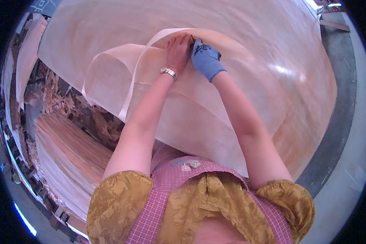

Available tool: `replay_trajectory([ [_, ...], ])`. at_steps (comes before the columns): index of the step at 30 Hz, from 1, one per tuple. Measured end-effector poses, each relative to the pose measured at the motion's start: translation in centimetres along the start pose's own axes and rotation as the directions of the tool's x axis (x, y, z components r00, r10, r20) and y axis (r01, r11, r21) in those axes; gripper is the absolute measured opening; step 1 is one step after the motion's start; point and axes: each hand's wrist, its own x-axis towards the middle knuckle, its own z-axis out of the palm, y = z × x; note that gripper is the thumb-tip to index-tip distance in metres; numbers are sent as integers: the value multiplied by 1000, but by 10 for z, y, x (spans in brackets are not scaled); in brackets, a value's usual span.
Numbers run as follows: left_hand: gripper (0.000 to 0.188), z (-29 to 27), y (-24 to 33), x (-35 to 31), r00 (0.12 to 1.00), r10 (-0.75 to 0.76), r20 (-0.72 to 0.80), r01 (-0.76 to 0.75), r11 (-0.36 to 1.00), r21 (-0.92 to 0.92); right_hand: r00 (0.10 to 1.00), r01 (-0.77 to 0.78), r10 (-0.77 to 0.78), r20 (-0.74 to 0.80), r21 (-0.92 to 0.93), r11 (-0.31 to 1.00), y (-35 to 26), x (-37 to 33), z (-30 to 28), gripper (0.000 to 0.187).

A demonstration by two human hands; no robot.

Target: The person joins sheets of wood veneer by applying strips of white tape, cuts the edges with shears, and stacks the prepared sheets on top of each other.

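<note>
Where the sheet (pixel 187 118) curled, the left hand (pixel 177 52) lay flat on it. The gloved right hand (pixel 205 58) gripped a dark object (pixel 192 38).

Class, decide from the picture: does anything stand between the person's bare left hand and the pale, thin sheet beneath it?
Nothing visible does: the left hand appears to rest directly on the pale sheet. A curled edge loops to its left, leaving the hand's back uncovered.

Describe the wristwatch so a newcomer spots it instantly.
A broad pale sheet fills the view's middle. Over it, side by side, are the bare left hand and the blue-gloved right hand. The wristwatch circles the left wrist: a silvery band, with none on the right.
</note>
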Motion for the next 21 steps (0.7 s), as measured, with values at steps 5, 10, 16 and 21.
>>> replay_trajectory([
  [5,34,-5,-1,1,997,24,79,-22,1000,-16,1000,-12,12,3,28,1000,-6,-9,3,27],
  [10,35,-7,-2,-1,989,38,143,-43,999,31,993,-59,46,111,113,992,-8,-72,28,26],
  [16,55,-1,9,-6,986,2,166,-12,998,63,941,-138,127,312,14,990,-9,-166,13,25],
  [21,82,9,-1,-5,974,3,227,-37,988,148,898,-62,54,436,4,998,38,-233,4,21],
])
